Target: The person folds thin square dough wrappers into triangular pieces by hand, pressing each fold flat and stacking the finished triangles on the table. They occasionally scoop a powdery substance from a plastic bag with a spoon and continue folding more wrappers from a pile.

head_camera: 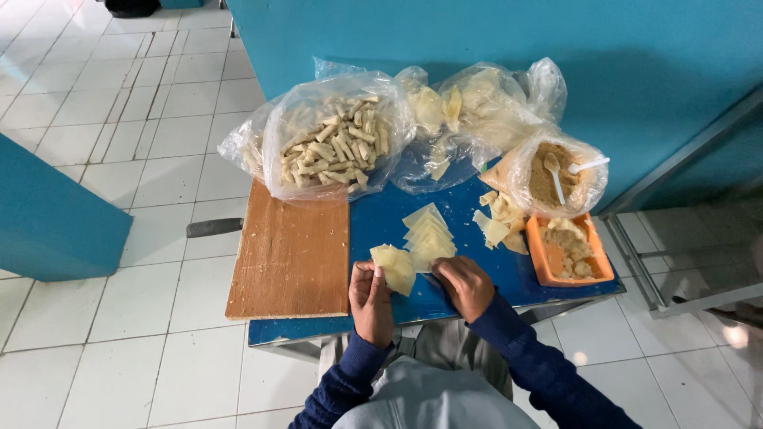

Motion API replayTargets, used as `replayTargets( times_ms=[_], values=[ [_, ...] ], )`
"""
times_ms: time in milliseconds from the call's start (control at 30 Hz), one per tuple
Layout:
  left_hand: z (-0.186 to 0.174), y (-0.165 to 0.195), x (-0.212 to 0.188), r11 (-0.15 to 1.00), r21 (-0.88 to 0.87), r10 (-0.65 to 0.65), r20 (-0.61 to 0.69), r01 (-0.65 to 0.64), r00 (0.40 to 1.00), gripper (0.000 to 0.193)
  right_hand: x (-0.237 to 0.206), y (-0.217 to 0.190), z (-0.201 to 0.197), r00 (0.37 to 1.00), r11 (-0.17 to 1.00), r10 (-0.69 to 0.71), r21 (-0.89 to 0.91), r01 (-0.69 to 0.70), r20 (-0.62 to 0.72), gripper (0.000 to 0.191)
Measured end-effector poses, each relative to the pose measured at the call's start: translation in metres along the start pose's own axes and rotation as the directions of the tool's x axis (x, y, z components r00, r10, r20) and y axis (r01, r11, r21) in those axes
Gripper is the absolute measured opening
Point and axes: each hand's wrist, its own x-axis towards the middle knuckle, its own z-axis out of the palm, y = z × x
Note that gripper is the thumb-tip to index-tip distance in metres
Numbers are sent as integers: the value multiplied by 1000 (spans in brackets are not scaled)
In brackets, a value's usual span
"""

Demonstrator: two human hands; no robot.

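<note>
on the blue table (pixel 381 218), left hand (pixel 371 300) and right hand (pixel 465 284) pinch a pale wrapper (pixel 395 267).

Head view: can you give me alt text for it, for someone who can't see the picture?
Seen from above, a person's left hand and right hand hold a pale square wrapper at the near edge of a small blue table. Behind lie fanned wrappers, a wooden board, a bag of rolled pieces and an orange tray.

Three clear plastic bags (pixel 334 143) stood far on the blue worktop (pixel 381 218), one wooden board (pixel 290 250) left, one orange tray (pixel 568 254) right, two white spoons (pixel 556 176), two hands (pixel 372 298), many pale wrappers (pixel 427 234) uncounted.
</note>
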Motion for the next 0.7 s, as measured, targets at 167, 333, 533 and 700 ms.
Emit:
replayTargets(
  times_ms=[167, 333, 533, 700],
  values=[
    [0, 5, -2, 993, -117, -20, 50, 25, 999, 4, 8, -13, -9, 999, 999, 41, 34, -42, 32, 19],
    [7, 4, -5, 994, -111, 17, 93, -6, 996, 8, 28, -48, -26, 993, 979, 94, 187, -78, -74, 27],
    [16, 7, -15, 978, 141, 129, 172, -154, 977, 22, 46, -83, -10, 970, 923, 238, 322, -210, -50, 25],
    [12, 11, -13, 967, 201, 127, 163, -158, 979, 10, 34, -53, -4, 925, 725, 346, 583, -368, 155, 15]
  ],
)
